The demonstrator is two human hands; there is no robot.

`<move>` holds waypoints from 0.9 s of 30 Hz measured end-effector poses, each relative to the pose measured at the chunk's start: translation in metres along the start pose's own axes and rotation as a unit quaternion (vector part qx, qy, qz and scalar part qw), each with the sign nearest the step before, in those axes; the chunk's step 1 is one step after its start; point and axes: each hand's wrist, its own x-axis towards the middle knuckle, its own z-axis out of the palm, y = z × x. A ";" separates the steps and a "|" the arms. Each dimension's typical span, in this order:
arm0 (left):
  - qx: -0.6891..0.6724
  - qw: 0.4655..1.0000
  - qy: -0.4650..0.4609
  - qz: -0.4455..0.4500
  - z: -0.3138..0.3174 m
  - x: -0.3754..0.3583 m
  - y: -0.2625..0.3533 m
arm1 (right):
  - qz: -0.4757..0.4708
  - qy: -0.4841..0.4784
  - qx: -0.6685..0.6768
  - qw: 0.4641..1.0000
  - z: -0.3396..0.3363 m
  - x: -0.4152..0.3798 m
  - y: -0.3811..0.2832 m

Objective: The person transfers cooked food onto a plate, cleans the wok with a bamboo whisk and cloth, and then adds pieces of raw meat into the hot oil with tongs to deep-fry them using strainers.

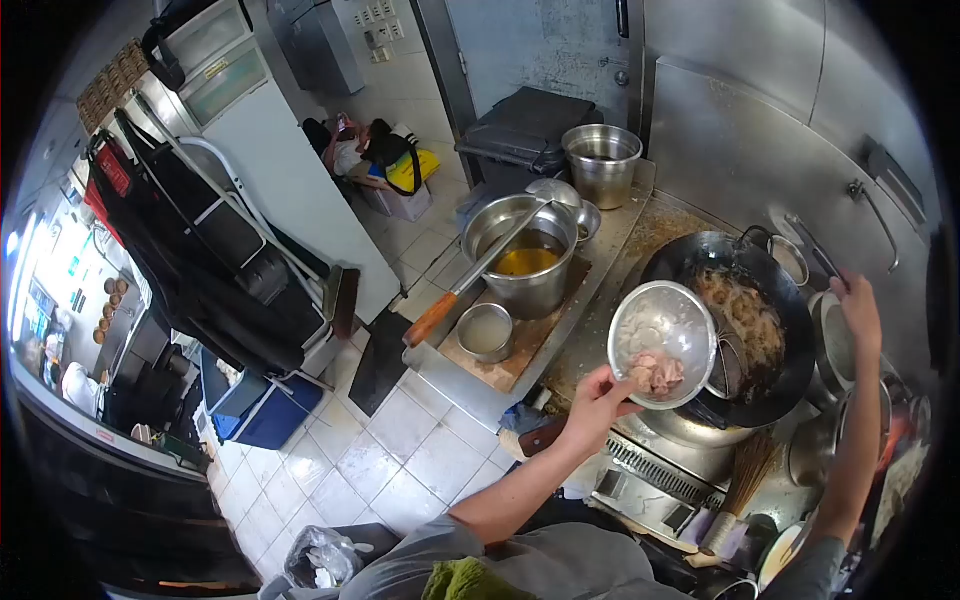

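So the metal bowl (645, 305) is right of center in the frame, tipped so its open side shows, with pale pinkish pieces (660, 374) bunched low inside. My left hand (600, 405) has it by the lower left edge, thumb up at the rim, fingers clamped on it. That forearm slants up and to the right from the bottom middle.

The bowl overlaps the left side of my view of the black wok (690, 262), where brown food (740, 310) sits in bubbly liquid.

Over at the right, my right arm runs almost straight up the frame, and my right hand (855, 305) is closed around a thin dark handle (828, 262); can't really make out each finger. Left of the wok there's a pot (535, 295) of yellow liquid with a wooden-handled ladle (490, 262) lying across it.
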 end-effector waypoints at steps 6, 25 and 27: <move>-0.009 0.999 -0.053 -0.004 0.029 0.014 -0.010 | -0.084 0.009 0.027 0.996 -0.074 -0.088 -0.087; 0.082 0.985 -0.103 0.111 0.024 0.008 -0.019 | -0.218 -0.197 -0.093 0.951 -0.073 -0.119 -0.176; 0.044 0.991 -0.095 0.081 0.035 0.003 -0.005 | -0.244 -0.206 -0.112 0.941 -0.063 -0.113 -0.169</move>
